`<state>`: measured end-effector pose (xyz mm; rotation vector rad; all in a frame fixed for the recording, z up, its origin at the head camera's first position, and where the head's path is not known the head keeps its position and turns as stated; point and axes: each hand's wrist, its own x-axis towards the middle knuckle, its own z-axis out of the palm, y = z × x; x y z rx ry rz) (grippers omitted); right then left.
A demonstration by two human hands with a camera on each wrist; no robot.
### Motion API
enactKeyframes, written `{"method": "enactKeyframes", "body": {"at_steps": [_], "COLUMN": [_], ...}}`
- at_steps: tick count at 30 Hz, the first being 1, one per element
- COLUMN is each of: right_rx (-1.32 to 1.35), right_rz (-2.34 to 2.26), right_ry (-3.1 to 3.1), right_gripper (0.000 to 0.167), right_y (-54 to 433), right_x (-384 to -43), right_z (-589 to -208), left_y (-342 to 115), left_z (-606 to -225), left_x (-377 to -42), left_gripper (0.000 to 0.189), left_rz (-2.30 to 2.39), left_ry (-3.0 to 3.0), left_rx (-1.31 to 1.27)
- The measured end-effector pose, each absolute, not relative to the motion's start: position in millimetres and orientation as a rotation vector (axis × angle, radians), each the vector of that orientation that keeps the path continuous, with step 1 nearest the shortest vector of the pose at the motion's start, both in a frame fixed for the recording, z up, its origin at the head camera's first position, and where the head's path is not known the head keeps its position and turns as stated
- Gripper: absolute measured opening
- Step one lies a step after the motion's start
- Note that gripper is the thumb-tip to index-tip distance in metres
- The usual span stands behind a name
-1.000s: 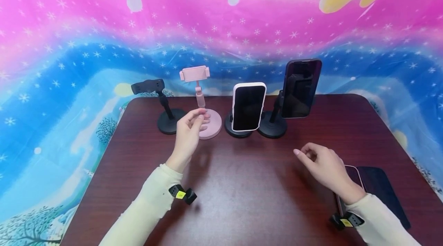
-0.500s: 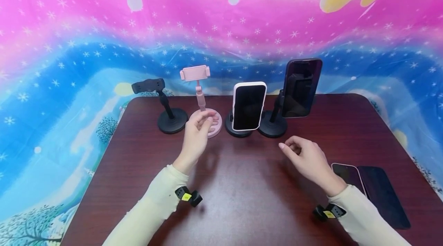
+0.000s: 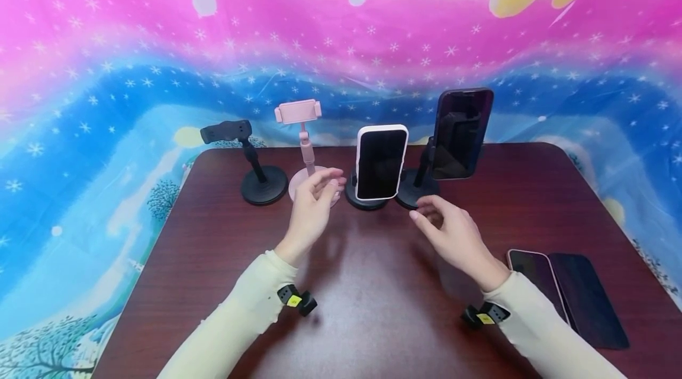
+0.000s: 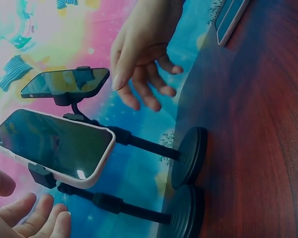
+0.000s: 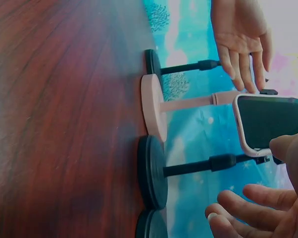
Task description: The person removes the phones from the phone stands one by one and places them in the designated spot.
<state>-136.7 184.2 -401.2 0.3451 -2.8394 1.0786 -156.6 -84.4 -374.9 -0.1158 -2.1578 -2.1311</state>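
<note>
A phone in a white case (image 3: 380,166) stands upright in the clamp of a black phone stand (image 3: 364,204). My left hand (image 3: 311,210) is just left of it, in front of the pink phone stand (image 3: 307,148), its fingers loosely bent and holding nothing. On the other side, lower and nearer the table's front, my right hand (image 3: 450,234) hovers with relaxed fingers and thumb apart. In the left wrist view, both the left hand (image 4: 32,215) and the right hand (image 4: 146,57) are apart from the white-cased phone (image 4: 55,146). A dark phone (image 3: 462,133) sits in another black stand (image 3: 418,192).
A black phone stand (image 3: 261,183) with a bare clamp stands at the back left. Two phones lie flat at the right: one with a light rim (image 3: 538,275) and a dark one (image 3: 591,302). A patterned cloth (image 3: 341,29) hangs behind the dark wood table (image 3: 367,320).
Both hands have moved toward the white-cased phone: the left to the right, the right leftward and slightly farther back. The light-rimmed flat phone is now less covered by the right arm.
</note>
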Motion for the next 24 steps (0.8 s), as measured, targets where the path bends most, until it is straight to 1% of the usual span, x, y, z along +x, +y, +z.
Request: {"method": "enactKeyframes", "body": {"at_steps": [11, 24], "right_rx": [0.442, 0.359], "right_rz": [1.233, 1.374], "right_ry": [-2.748, -2.726], "right_gripper": [0.051, 0.065], "right_y": [166, 147], "right_x": [-149, -159], "right_z": [-390, -376], "left_y": [-78, -75], "left_z": [-371, -366], "left_x": [-160, -167], "left_gripper": [0.027, 0.028], "left_rz": [-2.049, -2.016], "left_ry": [-2.161, -2.179], "left_rx": [-0.191, -0.212]}}
